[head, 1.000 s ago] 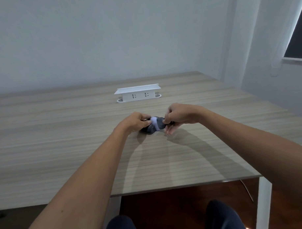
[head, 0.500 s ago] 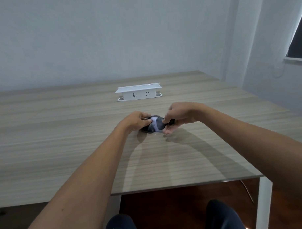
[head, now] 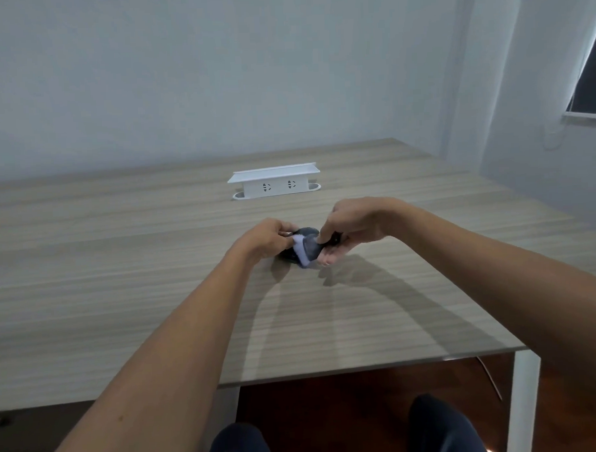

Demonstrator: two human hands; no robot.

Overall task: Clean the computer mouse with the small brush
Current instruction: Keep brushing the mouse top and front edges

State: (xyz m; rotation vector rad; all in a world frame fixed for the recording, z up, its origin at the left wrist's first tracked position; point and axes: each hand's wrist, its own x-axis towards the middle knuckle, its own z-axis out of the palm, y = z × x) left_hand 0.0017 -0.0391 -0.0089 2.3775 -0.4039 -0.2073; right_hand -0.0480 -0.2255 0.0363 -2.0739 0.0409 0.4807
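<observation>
A dark computer mouse (head: 306, 231) rests on the wooden table (head: 123, 299), near its middle. My left hand (head: 265, 240) grips the mouse from its left side and hides much of it. My right hand (head: 349, 225) pinches a small brush (head: 306, 250) with a grey body and a pale white tip. The tip lies across the mouse's near side, close to my left fingertips. A black part of the brush (head: 336, 238) shows inside my right palm. Both forearms reach in from the bottom of the view.
A white power strip box (head: 275, 182) with two sockets stands on the table behind the hands. The table's front edge (head: 362, 370) and a white leg (head: 522, 404) are near me, and my knees are below. A wall and a window are on the right.
The brush has swept down over the mouse toward me and toward my left fingers. Both hands stay around the mouse in about the same place.
</observation>
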